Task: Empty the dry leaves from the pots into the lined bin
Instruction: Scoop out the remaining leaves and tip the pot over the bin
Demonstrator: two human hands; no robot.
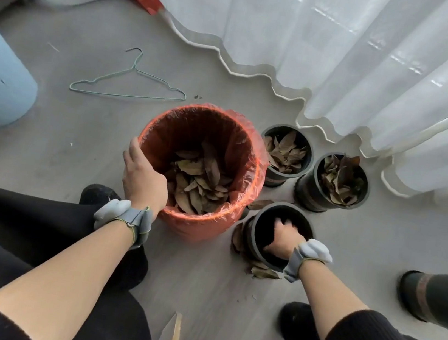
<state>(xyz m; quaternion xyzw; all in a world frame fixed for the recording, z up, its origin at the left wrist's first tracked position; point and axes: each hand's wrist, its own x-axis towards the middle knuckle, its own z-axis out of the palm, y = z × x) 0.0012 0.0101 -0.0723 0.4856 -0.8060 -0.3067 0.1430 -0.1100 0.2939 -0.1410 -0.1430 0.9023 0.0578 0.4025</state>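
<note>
1. The right hand (282, 237) is sunk into the mouth of the near pot (251, 232), palm down and fingers pointing into the dark inside. I cannot tell whether they are closed on any leaves.
2. The left hand (145, 180) grips the near-left rim of the lined bin (252, 145), fingers curled over the edge, apparently steadying it.
3. What matters for the next move is that the bin stands just to the left of the right hand, close beside the pot that hand is in. Its open mouth faces straight up, with dry leaves (198, 183) already lying in the bottom.
4. Whatever comes out of the pot probably has to go up, left and over the bin's rim, a short sideways carry.
5. Two more pots, the left one (309, 158) and the right one (304, 191), stand upright beyond the right hand, both full of leaves. The right hand is nearer to them.
6. A few loose leaves (263, 272) lie on the floor around the near pot's base, below the right wrist.
</note>
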